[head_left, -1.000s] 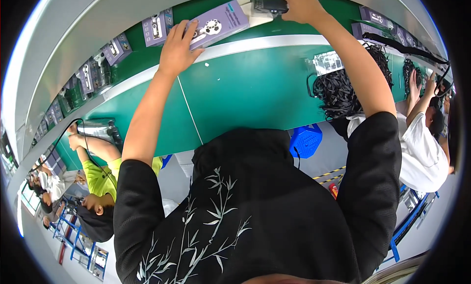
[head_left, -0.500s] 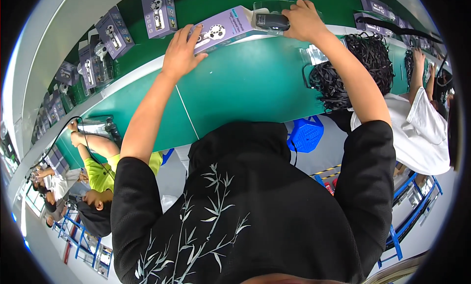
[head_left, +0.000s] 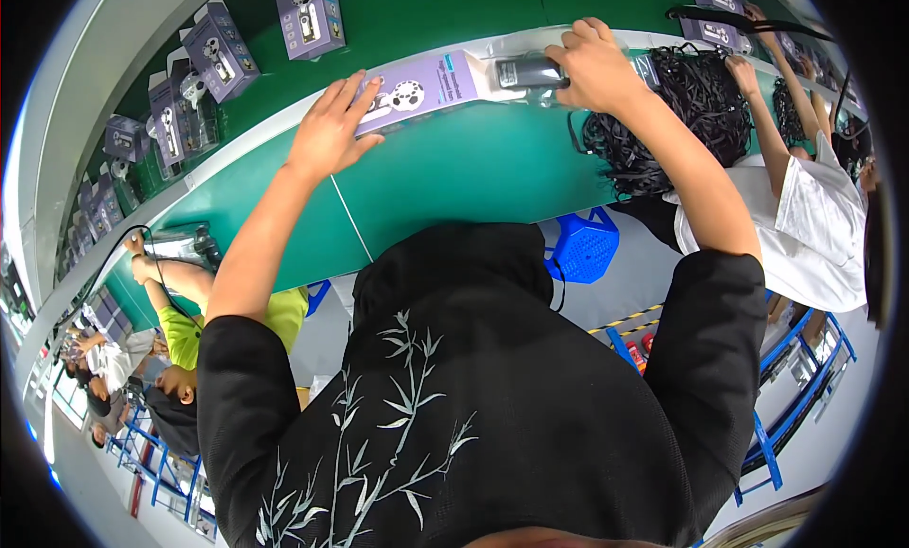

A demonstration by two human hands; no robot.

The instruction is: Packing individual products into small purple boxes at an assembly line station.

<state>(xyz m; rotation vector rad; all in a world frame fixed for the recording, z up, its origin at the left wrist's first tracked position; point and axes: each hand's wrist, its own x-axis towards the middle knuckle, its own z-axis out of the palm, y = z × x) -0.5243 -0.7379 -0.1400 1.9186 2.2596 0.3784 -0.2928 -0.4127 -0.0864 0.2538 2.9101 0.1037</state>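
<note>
A purple cardboard box printed with a picture of a handheld fan lies on its side along the pale edge strip of the green surface. Its right end is open. My left hand grips the box's left end, fingers over the top and thumb on the near side. At the open end my right hand holds a clear plastic tray by its outer end. In the tray sits a dark grey device with a label, thumb and fingers closed around its right end. How far the tray reaches inside the box is hidden.
A heap of black straps lies right of my right hand. Several upright purple boxes stand along the far left. One purple box stands beyond my left hand. Co-workers sit on both sides; a blue stool is below the table.
Both hands, the box and the tray have shifted slightly left and nearer to me. At the right, the co-worker in white has reached farther forward, toward the purple boxes and black straps.
</note>
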